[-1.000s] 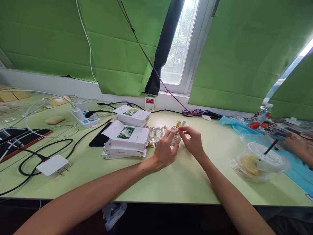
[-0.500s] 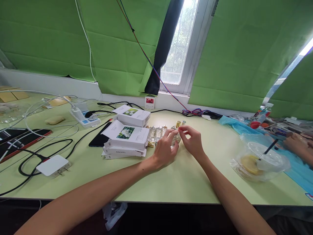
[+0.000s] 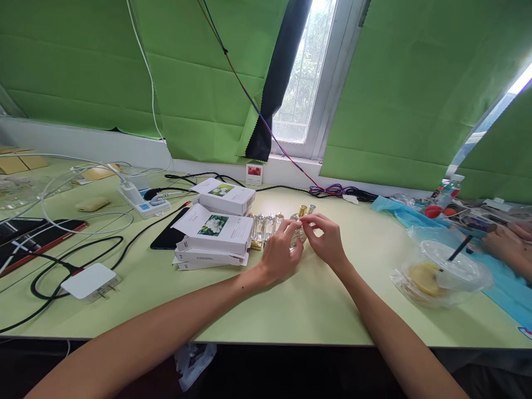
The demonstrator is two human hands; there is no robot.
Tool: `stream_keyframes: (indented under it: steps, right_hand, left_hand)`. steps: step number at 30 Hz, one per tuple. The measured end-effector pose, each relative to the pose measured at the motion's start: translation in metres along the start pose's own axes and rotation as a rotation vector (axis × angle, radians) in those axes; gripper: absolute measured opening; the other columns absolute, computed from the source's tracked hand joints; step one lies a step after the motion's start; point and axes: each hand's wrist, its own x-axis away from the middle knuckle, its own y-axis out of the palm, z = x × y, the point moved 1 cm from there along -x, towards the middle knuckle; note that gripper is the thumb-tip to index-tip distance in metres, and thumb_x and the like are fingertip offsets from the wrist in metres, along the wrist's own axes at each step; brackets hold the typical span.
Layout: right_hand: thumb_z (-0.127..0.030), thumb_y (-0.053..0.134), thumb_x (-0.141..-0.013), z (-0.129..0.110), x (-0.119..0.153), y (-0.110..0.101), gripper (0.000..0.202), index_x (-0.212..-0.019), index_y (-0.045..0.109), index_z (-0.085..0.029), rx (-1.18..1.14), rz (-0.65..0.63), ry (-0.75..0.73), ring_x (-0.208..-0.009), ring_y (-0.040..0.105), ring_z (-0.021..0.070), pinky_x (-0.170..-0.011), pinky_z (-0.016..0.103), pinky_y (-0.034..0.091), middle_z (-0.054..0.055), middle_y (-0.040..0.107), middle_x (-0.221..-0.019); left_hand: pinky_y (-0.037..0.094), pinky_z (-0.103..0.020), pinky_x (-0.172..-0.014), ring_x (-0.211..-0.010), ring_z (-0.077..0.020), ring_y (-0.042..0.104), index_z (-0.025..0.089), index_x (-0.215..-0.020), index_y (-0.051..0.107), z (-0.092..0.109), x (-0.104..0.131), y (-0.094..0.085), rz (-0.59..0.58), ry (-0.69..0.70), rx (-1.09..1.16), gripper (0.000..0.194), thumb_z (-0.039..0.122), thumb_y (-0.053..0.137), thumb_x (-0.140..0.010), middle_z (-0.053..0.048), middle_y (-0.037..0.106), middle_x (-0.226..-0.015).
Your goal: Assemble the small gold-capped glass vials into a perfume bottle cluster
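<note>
My left hand [image 3: 281, 252] is curled around a small clear glass bottle [image 3: 298, 237], partly hidden by its fingers. Thumb and index finger of my right hand [image 3: 325, 237] are pinched together at the bottle's top, touching my left fingertips; whatever they hold is too small to make out. Several clear glass bottles [image 3: 269, 224] stand just left of my hands, and gold caps [image 3: 303, 210] show behind them. White boxes with a flower picture [image 3: 224, 227] lie stacked left of the bottles.
A black phone [image 3: 168, 235], a power strip [image 3: 145, 204] and a white charger [image 3: 91, 281] with cables are on the left. On the right sit a bagged drink cup [image 3: 443, 269] and blue plastic [image 3: 505, 293], with another person's hands [image 3: 509, 244] beyond.
My right hand has shifted very slightly left at the bottle's top. The other person's hands at the far right have moved a little.
</note>
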Motion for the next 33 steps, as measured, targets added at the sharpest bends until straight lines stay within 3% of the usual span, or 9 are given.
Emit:
stream_keyframes:
  steps: [11, 21, 33]
  right_hand:
    - [-0.025, 0.058, -0.092, 0.0006, -0.0001, 0.001, 0.015, -0.094, 0.073, -0.023, -0.016, -0.008, 0.013, -0.083, 0.07, 0.0193, -0.069, 0.033, 0.06, 0.006, 0.074, -0.091]
    - [-0.039, 0.059, -0.097, -0.0007, -0.0006, 0.0009, 0.022, -0.095, 0.075, -0.024, -0.03, -0.071, 0.058, -0.087, 0.069, 0.0206, -0.072, 0.034, 0.058, 0.007, 0.073, -0.095]
    - [-0.038, 0.059, -0.096, 0.0025, -0.001, 0.0022, 0.019, -0.093, 0.071, -0.023, -0.029, -0.081, 0.065, -0.088, 0.068, 0.021, -0.072, 0.034, 0.056, 0.006, 0.072, -0.093]
  left_hand:
    - [0.04, -0.025, -0.054, -0.069, -0.0137, 0.061, 0.023, -0.124, 0.047, 0.0, 0.0021, 0.0009, 0.038, -0.04, -0.026, 0.041, 0.013, 0.055, -0.085, -0.005, 0.064, -0.111]
    - [0.047, -0.027, -0.061, -0.077, -0.0158, 0.066, 0.021, -0.124, 0.048, -0.0021, 0.002, 0.0031, 0.065, -0.074, -0.007, 0.042, 0.012, 0.056, -0.084, -0.007, 0.066, -0.113]
    - [0.041, -0.026, -0.055, -0.068, -0.0141, 0.062, 0.022, -0.124, 0.047, -0.0016, 0.0027, 0.003, 0.049, -0.08, -0.031, 0.041, 0.013, 0.055, -0.084, -0.007, 0.065, -0.112]
